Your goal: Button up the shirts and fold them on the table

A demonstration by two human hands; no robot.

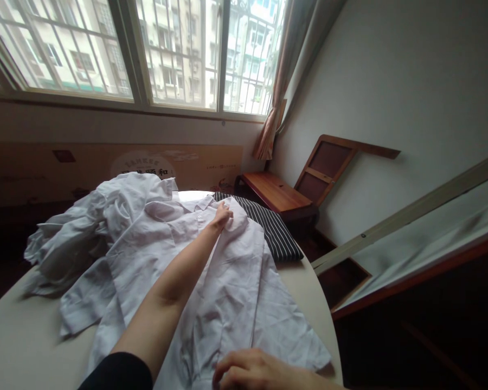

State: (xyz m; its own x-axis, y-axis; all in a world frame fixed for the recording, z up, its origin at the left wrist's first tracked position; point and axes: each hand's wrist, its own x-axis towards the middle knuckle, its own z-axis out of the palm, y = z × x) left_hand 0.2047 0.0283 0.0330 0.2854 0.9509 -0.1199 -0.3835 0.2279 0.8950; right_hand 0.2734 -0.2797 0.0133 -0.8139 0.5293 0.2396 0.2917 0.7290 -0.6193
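Note:
A white button-up shirt (158,254) lies spread on a pale round table, its collar toward the window and its sleeves out to both sides. My left hand (223,214) reaches across it, fingers pinched on the cloth at the shoulder beside the collar. Low in the view, my right hand (254,371) is curled over the lower part of the shirt, where the fabric gathers under the fingers. Its fingertips are partly hidden. Wrinkles run along the shirt between the two hands.
A crumpled pile of white clothes (101,216) is heaped at the table's left. Black striped fabric (268,227) lies folded at the far right edge of the table (8,346). Beyond stand a wooden bench (276,189), a curtain (270,127) and a barred window.

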